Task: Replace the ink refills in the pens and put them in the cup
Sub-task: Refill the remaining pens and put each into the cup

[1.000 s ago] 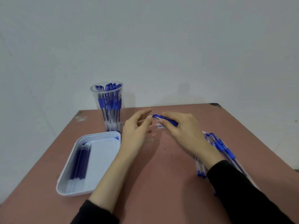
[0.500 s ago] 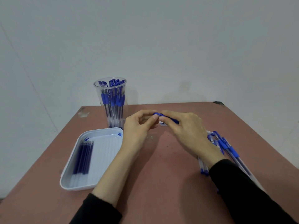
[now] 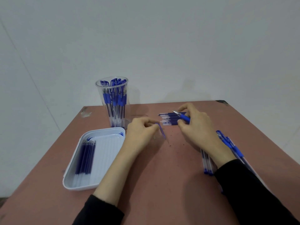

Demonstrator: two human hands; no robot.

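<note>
My right hand grips a blue-grip pen, its bare metal tip pointing left over a small row of blue refills lying on the table. The right fingertips reach the right end of that row. My left hand pinches a slim blue cap, blurred, a little above the table. A clear cup packed with several blue pens stands at the back left. A white tray in front of it holds several dark refills.
Several blue pens lie in a loose pile on the right, partly under my right forearm, with more clear barrels beside them. The reddish-brown table ends at a pale wall behind the cup.
My hands, joined on the capped pen before, have pulled apart. The left now holds the cap, the right holds the uncapped pen and has moved right to the refills.
</note>
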